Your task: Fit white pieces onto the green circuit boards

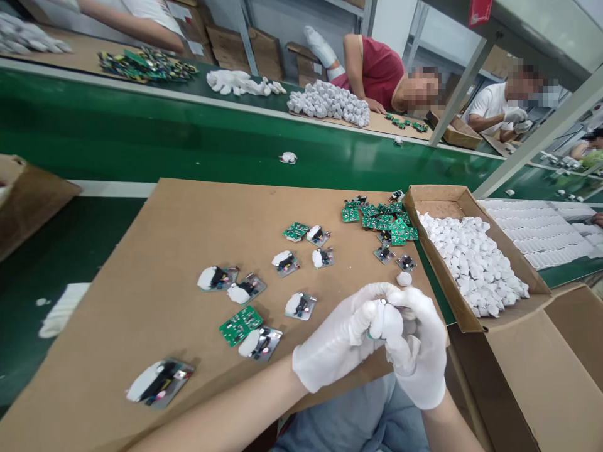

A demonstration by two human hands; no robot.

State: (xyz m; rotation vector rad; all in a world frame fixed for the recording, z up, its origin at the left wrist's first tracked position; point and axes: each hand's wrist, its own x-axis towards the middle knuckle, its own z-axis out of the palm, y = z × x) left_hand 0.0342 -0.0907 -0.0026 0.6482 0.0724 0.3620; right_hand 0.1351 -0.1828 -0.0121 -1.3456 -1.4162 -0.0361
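Note:
My left hand, in a white glove, is closed with its fingers pinched on a white rounded plastic piece. From the other side my right hand, gloved too, grips the same piece. A thin greenish edge shows under it; the rest is hidden by the fingers. A loose white cap lies just beyond my hands. To their left sit several small circuit boards with white caps, one of them a capped board. Bare green circuit boards are heaped farther back, near the box.
On the right stands a cardboard box of white caps, with an open carton below. A green conveyor crosses behind the cardboard-topped table, carrying a capped board. Co-workers sit beyond it, near piles of parts.

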